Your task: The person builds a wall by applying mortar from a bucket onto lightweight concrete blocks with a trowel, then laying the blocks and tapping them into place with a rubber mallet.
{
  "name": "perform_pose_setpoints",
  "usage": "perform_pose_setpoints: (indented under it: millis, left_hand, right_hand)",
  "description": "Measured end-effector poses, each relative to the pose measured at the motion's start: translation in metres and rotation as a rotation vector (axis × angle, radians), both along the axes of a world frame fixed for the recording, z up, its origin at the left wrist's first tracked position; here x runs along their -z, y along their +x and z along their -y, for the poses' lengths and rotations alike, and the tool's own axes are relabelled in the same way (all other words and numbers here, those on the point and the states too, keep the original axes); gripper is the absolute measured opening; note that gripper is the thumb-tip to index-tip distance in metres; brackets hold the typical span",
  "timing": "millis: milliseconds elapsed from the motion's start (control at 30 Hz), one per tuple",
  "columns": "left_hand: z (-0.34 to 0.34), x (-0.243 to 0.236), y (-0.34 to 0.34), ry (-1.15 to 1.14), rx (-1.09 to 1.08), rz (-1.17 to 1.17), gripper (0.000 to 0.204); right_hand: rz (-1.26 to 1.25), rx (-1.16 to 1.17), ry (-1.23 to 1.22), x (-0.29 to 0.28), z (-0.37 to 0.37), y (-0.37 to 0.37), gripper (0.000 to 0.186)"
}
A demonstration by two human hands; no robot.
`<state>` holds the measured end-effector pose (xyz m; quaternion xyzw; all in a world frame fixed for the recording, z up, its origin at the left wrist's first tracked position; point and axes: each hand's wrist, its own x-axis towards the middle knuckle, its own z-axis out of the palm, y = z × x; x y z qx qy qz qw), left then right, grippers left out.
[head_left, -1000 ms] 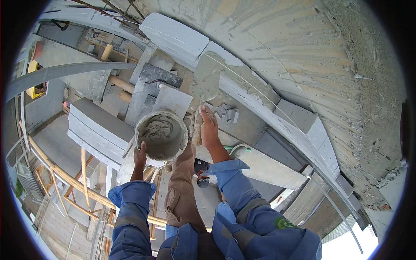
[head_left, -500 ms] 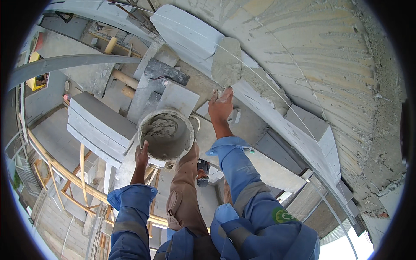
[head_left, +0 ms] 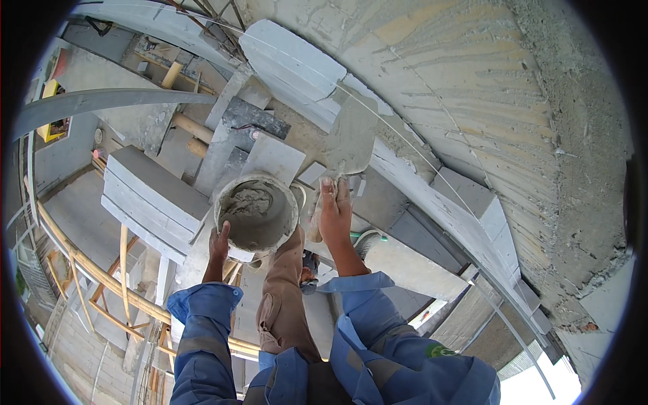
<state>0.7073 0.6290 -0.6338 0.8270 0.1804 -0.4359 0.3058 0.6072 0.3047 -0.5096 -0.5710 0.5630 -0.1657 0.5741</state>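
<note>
The left hand point(head_left: 219, 246) clasps the bucket point(head_left: 278, 217); the right hand point(head_left: 335, 210) is wrapped round the trowel point(head_left: 352, 135), which is near the blocks point(head_left: 295, 59). A slackened left grip could tip the bucket, spilling mortar point(head_left: 250, 200).

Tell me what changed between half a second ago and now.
The right hand drew the trowel back toward the body and slightly left. Nothing was newly grasped or let go. The left hand stayed at the rim of the bucket.
</note>
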Motion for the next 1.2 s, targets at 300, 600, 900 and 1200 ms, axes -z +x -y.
perform_pose_setpoints:
  millis: [300,600,900,1200]
  left_hand:
    - [0.006,0.002,-0.003,0.031,-0.004,0.021,0.080]
    - [-0.001,-0.019,-0.020,-0.131,-0.241,-0.194,0.091]
    - [-0.002,0.000,-0.025,-0.122,-0.207,-0.136,0.084]
    - [-0.001,0.003,-0.023,-0.035,-0.187,-0.166,0.089]
  right_hand:
    - [0.264,0.454,0.589,-0.035,0.036,-0.024,0.035]
    - [0.353,0.188,0.699,-0.004,0.035,0.033,0.034]
    - [0.282,0.719,0.510,-0.015,0.065,-0.095,0.035]
    - [0.270,0.463,0.698,-0.032,0.031,-0.090,0.035]
